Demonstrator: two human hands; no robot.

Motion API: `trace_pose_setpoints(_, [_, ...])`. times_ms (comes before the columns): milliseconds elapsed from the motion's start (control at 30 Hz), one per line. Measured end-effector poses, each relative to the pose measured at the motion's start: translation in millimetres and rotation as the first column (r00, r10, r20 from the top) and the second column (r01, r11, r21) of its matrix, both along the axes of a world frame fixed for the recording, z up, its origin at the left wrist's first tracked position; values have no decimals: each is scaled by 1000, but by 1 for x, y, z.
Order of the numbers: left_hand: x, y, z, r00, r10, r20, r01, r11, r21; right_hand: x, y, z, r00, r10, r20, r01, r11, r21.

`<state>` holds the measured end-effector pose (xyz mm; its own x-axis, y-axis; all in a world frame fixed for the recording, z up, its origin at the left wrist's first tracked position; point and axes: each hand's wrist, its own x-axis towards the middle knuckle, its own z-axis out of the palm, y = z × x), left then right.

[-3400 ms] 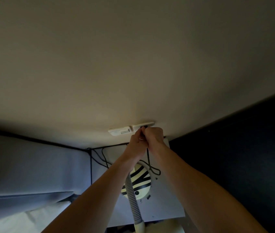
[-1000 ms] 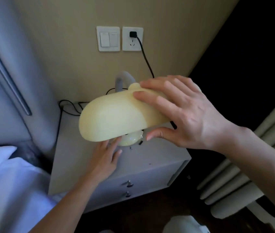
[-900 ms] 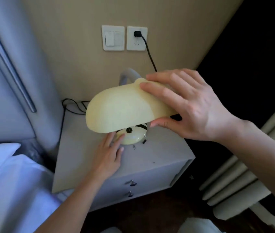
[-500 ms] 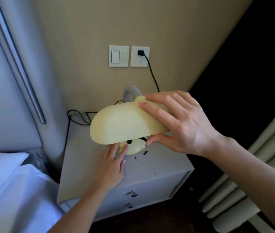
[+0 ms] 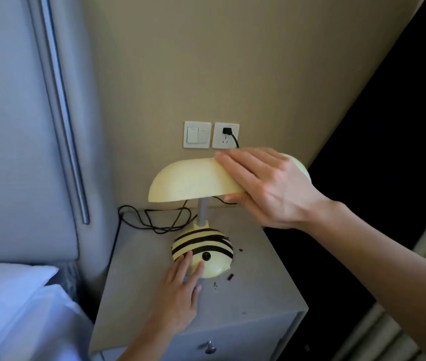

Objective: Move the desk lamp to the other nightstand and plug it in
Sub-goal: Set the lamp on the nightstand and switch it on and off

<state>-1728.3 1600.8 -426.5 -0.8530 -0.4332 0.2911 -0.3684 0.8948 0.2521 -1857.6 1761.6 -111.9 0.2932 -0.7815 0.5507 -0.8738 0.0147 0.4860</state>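
The pale yellow dome-shaded desk lamp is standing upright on the grey two-drawer nightstand, its black plug sitting in the white wall socket directly behind it. The right hand is cupping the shade's right end, fingers spread over the top and thumb under the rim; the shade's long axis is running left-right. The left hand is lying flat and open, gripping nothing, fingertips touching the black-striped yellow base next to its small black button. That hand is nearer the button. Both sub-goals look done; the lamp is probably unlit, though the shade is hiding the bulb.
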Motion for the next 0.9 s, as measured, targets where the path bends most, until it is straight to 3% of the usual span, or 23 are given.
trace_pose_setpoints(367, [1, 7, 18, 996, -16, 90, 15, 1000, 13, -25, -57, 100, 978, -116, 173, 66, 959, 274])
trace_pose_setpoints(633, [-5, 7, 29, 989, 2, 149, 7, 998, -60, -39, -73, 132, 881, -243, 405, 62, 909, 411])
trace_pose_setpoints(767, [-6, 5, 27, 992, 26, 124, -19, 998, -57, -34, -68, 121, 903, -222, 367, 80, 927, 365])
trace_pose_setpoints(900, [-6, 2, 23, 993, 24, 115, -15, 997, -76, -29, -52, 94, 975, -161, 153, 133, 975, 180])
